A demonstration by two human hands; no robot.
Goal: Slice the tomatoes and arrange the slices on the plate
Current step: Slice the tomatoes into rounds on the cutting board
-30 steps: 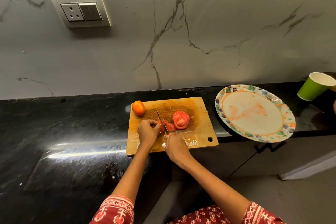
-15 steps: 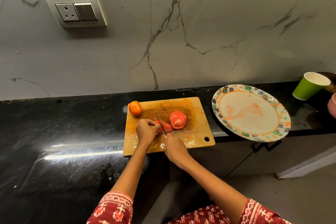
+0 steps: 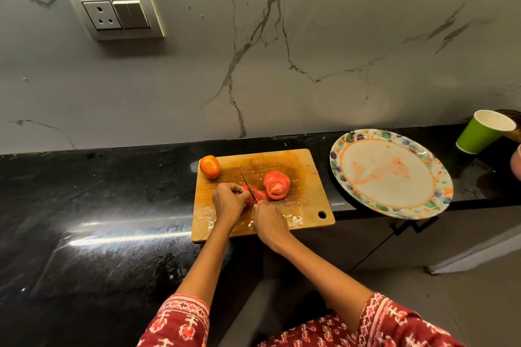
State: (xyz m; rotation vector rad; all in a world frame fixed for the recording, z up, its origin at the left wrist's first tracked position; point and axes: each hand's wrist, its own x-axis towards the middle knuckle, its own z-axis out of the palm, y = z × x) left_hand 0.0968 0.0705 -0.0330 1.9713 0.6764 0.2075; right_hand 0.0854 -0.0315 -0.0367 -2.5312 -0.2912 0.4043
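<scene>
A wooden cutting board (image 3: 307, 177) lies on the black counter. My left hand (image 3: 228, 200) grips a red tomato piece (image 3: 258, 194) at the board's middle. My right hand (image 3: 267, 222) holds a thin knife (image 3: 245, 177) whose blade runs through that piece, tip pointing away from me. A larger cut tomato half (image 3: 276, 185) sits just right of the blade, cut face toward me. A whole orange tomato (image 3: 210, 166) rests at the board's far left corner. The patterned plate (image 3: 390, 173) to the right holds no slices, only juice smears.
A green paper cup (image 3: 483, 131) stands tilted at the far right beside a dark object. The plate overhangs the counter's front edge. A wall socket (image 3: 115, 13) sits on the marble backsplash. Tomato juice wets the board's near side.
Both hands stay on the tomato piece and knife; the blade has shifted slightly within the cut. The camera view drifted a little.
</scene>
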